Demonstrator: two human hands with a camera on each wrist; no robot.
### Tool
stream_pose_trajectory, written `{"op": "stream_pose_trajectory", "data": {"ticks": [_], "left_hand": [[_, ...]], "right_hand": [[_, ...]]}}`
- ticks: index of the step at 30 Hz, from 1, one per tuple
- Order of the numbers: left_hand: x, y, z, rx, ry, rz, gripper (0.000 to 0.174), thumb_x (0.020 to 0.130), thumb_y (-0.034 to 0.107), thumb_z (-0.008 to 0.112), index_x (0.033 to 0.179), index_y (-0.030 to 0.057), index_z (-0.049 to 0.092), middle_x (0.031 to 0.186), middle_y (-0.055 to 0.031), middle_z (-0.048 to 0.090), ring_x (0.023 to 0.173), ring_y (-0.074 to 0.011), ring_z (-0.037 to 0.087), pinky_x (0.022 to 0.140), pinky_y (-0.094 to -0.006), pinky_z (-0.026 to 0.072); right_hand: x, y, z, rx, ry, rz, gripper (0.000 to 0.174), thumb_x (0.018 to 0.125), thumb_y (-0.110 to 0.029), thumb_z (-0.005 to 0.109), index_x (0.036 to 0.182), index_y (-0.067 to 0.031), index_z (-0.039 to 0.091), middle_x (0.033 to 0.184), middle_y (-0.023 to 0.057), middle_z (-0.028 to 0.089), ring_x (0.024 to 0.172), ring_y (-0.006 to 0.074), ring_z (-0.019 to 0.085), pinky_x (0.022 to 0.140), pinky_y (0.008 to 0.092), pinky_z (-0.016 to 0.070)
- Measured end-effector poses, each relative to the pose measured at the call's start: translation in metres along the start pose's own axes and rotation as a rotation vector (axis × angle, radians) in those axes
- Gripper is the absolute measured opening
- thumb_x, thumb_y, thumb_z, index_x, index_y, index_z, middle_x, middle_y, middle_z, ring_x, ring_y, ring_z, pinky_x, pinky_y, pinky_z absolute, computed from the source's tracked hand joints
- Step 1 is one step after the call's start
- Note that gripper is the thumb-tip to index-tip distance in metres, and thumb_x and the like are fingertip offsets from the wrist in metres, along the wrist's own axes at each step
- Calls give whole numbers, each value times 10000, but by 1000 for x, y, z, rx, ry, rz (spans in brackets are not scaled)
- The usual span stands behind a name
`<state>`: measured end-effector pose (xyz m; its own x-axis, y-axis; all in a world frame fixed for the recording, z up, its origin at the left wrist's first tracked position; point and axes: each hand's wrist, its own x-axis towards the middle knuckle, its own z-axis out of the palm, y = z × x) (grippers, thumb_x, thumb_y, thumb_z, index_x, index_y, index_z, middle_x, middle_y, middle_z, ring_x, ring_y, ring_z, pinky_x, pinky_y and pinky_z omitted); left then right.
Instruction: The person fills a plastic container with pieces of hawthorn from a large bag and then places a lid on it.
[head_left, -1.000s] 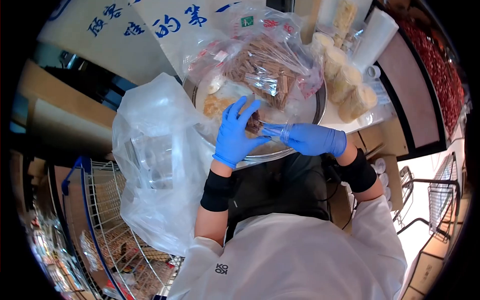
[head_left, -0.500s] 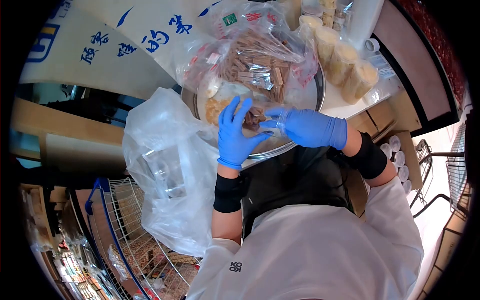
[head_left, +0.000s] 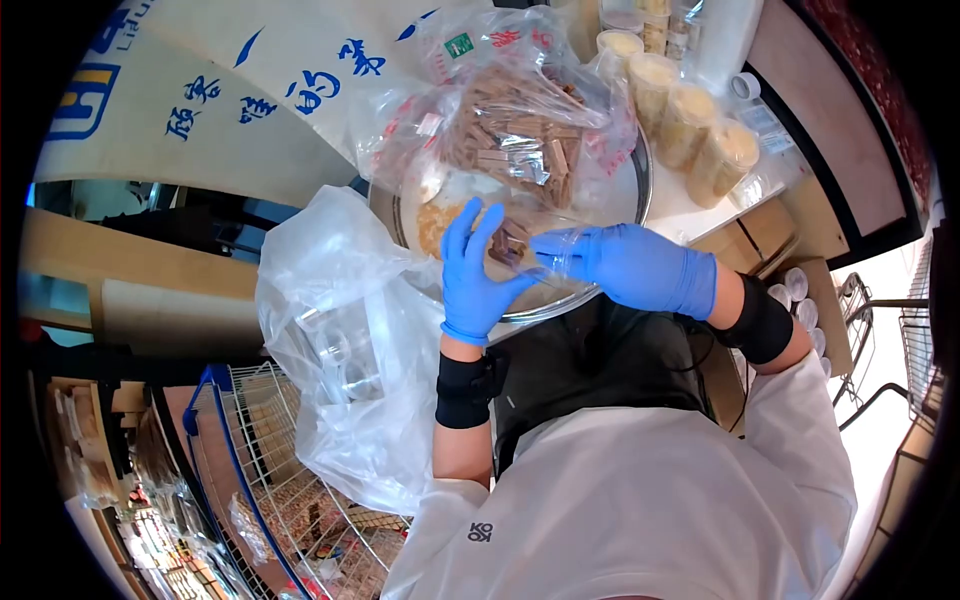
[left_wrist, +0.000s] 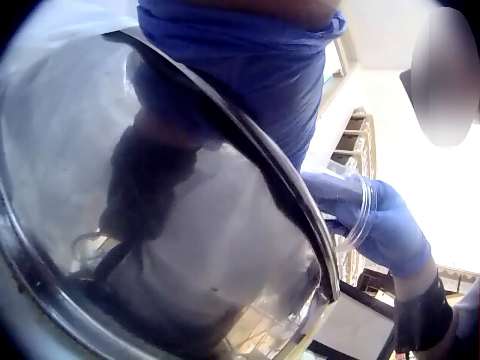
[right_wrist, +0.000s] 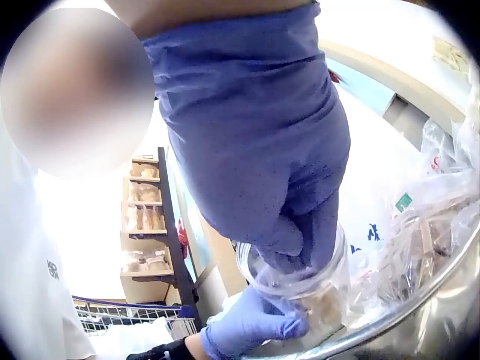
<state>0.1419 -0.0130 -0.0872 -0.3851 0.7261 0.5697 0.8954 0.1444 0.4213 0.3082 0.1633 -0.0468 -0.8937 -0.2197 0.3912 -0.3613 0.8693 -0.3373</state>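
On the counter (head_left: 690,215), over the metal basin (head_left: 560,300), right hand (head_left: 640,265) gripped a clear jar (head_left: 558,255); straight-fingered left hand (head_left: 475,275) cupped brown sticks (head_left: 508,243); bagged sticks (head_left: 510,130) filled the basin's far side.

Count, all placed from the metal tray (head_left: 628,215): 1.
On the tray: bag of brown sticks (head_left: 510,130), 1.
Over the tray's near rim: gloved hands, 2 (left hand (head_left: 470,275), right hand (head_left: 645,268)), and clear jar (head_left: 555,255), 1.
Right of the tray: filled jars (head_left: 690,110), at least 4.
Left of the tray: large clear bag (head_left: 340,320), 1.

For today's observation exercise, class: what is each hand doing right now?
Left hand: open, straight fingers against the brown pieces.
Right hand: closed round the clear jar.
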Motion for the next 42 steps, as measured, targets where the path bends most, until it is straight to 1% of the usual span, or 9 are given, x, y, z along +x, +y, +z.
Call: {"op": "stream_pose_trajectory", "data": {"ticks": [3,5,7,9,14,21,32,38,42], "left_hand": [[-5,-2,3,26,202,106,930,564,234,914,1378,105,484,1428,-152,442,1296,-330,440,1049,-429,405],[-2,3,0,93,301,141,944,573,244,913,1390,85,466,1425,-160,441,1296,-339,435,1063,-435,387],[1,5,-1,158,389,164,960,582,254,911,1402,66,449,1421,-169,441,1296,-348,430,1076,-440,370],[9,-2,2,30,80,-40,1038,571,273,915,1437,34,396,1424,-164,445,1292,-354,425,1083,-440,358],[12,1,7,46,63,-24,1116,561,272,913,1489,70,325,1390,-154,463,1266,-368,424,1065,-452,355],[7,1,9,2,39,-23,1121,525,287,922,1472,68,364,1436,-143,454,1275,-343,430,1083,-435,338],[3,6,9,7,46,-9,1061,539,316,916,1446,90,414,1423,-123,474,1277,-332,447,1075,-432,362],[1,5,9,-10,69,-26,1010,544,292,915,1421,92,455,1414,-126,480,1275,-333,452,1074,-422,370],[0,5,7,33,93,-27,979,545,274,911,1404,97,475,1401,-125,491,1269,-335,457,1071,-421,373]], "right_hand": [[4,-14,-2,61,-105,63,553,876,25,464,1413,-107,470,1346,146,552,1098,320,621,886,379,539],[7,-13,7,31,55,-91,579,877,31,459,1439,-106,441,1448,182,441,1174,358,571,959,394,500],[9,-8,12,115,27,-25,583,879,29,456,1446,-103,430,1461,188,426,1198,370,553,978,403,482],[8,-1,19,198,-4,46,587,880,27,453,1453,-100,419,1473,195,410,1221,382,536,998,412,465],[4,14,26,497,-44,105,524,940,-5,401,1458,-84,401,1478,216,401,1264,400,491,1049,435,405],[-5,24,38,386,-12,111,488,961,-20,392,1444,-80,425,1466,256,396,1340,408,408,1097,445,356],[-6,20,24,784,5,179,453,1000,-80,454,1453,-82,435,1541,133,349,1429,270,315,1168,378,241],[-16,24,41,958,121,383,426,983,-61,488,1409,-46,487,1465,127,462,1360,222,417,1127,336,309],[-14,26,35,897,5,489,441,963,-24,487,1403,-31,487,1423,107,511,1322,208,459,1109,321,332]]}}
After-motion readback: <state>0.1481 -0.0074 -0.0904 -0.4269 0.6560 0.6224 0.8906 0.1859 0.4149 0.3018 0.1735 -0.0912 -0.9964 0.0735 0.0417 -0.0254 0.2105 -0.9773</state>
